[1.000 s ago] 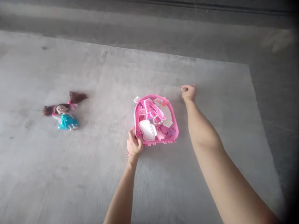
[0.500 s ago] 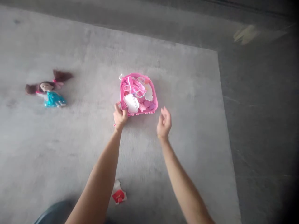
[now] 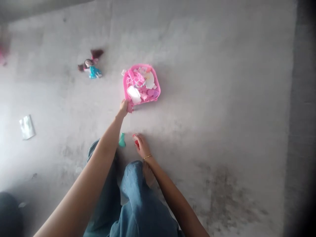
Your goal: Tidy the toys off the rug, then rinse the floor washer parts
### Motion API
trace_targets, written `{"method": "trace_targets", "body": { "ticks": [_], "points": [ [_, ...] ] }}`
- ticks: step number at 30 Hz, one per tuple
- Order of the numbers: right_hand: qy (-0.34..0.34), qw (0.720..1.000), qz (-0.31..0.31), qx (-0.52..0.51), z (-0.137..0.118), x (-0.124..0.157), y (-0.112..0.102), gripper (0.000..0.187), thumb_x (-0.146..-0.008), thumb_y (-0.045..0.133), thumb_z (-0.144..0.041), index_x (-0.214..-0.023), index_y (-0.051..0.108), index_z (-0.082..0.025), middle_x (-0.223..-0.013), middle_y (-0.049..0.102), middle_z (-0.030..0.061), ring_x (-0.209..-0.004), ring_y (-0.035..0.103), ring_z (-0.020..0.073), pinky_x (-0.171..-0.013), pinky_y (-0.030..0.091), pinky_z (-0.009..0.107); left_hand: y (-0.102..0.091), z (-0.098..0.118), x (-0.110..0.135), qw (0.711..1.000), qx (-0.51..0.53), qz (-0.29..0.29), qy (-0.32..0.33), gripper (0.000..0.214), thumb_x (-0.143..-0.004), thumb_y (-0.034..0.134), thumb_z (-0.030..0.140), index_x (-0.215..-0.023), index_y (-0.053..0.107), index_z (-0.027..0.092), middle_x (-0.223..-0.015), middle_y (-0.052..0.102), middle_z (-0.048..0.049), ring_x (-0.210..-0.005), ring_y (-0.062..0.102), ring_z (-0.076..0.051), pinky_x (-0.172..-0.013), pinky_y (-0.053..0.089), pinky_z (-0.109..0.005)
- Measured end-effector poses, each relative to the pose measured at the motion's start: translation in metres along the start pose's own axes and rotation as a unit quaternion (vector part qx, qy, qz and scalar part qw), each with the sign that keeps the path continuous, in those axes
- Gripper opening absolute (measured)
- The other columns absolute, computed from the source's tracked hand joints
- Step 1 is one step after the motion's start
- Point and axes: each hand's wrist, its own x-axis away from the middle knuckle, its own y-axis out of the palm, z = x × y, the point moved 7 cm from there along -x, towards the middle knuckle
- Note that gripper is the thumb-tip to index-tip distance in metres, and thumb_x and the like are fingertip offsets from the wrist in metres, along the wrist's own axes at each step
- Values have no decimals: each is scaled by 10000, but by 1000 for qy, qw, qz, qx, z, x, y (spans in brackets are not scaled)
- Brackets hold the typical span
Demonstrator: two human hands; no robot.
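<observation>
A pink toy case (image 3: 158, 86) stands open on the floor, filled with white, pink and purple toy pieces and strings of beads. At its near left corner, my left hand (image 3: 124, 107) is closed on a pink piece (image 3: 130, 106); whether that belongs to the case I cannot tell. Closer to me, the fingers of my right hand (image 3: 142, 146) are bent around a small red-and-white piece (image 3: 136, 142), partly hidden by them. A green, balloon-shaped thing (image 3: 122, 140) lies on the floor between my forearms.
A doll in a blue dress (image 3: 93, 71) lies left of the case. Farther left is a silvery packet (image 3: 27, 127), and a blurred pink thing (image 3: 2, 57) shows at the edge. My jeans-covered knees (image 3: 134, 177) are close below my hands.
My right hand has left the case's right side and come back toward me to the red-and-white piece. My left hand stays at the case corner. The view has tilted down and shifted left.
</observation>
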Motion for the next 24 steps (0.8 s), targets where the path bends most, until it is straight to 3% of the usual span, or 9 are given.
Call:
{"method": "trace_targets", "body": {
  "ticks": [3,6,10,13,16,18,20,24],
  "points": [
    [17,999,11,39,8,12,3,635,-751,468,-39,-1378,503,-131,-1359,550,155,-1320,462,260,-1135,396,473,-32,-12,32,999,-37,21,-9,250,-731,705,293,-774,478,197,-482,471,67,-390,463,-98,-407,412,-211],
    [35,997,38,54,5,16,2,685,-718,488,-73,-1400,472,-131,-1273,584,160,-1192,526,277,-1056,444,476,-59,-11,51,997,-63,23,-32,167,-716,647,223,-718,482,194,-424,419,61,-353,415,-103,-356,371,-205],
    [51,994,58,74,-13,1,-3,727,-725,477,-85,-1448,421,-123,-1158,608,152,-1006,547,263,-953,465,435,-102,20,69,992,-100,10,-75,93,-647,605,129,-661,522,169,-416,450,1,-336,415,-129,-310,351,-234],
    [46,990,5,134,-30,-20,7,640,-744,486,-83,-1378,530,-158,-1000,617,118,-927,524,253,-887,454,396,-139,50,95,988,-122,-2,-92,98,-607,616,118,-671,551,154,-451,501,-34,-333,422,-133,-290,341,-239],
    [12,982,-57,180,-50,-35,26,506,-817,565,-212,-1323,589,-198,-993,609,111,-931,517,252,-840,452,359,-177,67,132,988,-126,-4,-90,142,-596,620,140,-724,559,155,-497,547,-45,-348,442,-133,-290,363,-239],
    [-19,976,-97,196,-62,-40,41,541,-814,627,-310,-1341,571,-202,-1023,605,116,-923,523,252,-802,458,344,-203,67,157,989,-120,4,-81,176,-609,615,172,-775,558,158,-519,559,-40,-368,465,-140,-304,401,-251],
    [-36,972,-112,205,-69,-47,47,579,-789,640,-280,-1353,549,-182,-1039,601,124,-933,533,257,-801,465,347,-232,64,177,992,-106,30,-62,204,-618,605,194,-811,543,164,-520,551,-20,-380,476,-132,-316,408,-235],
    [37,988,-18,146,-74,-80,26,489,-741,541,-136,-1228,572,-123,-1008,588,126,-916,562,246,-841,487,372,-293,44,196,991,-67,112,-36,265,-602,583,204,-855,509,180,-482,516,35,-360,461,-109,-321,362,-188]
  ]
}}
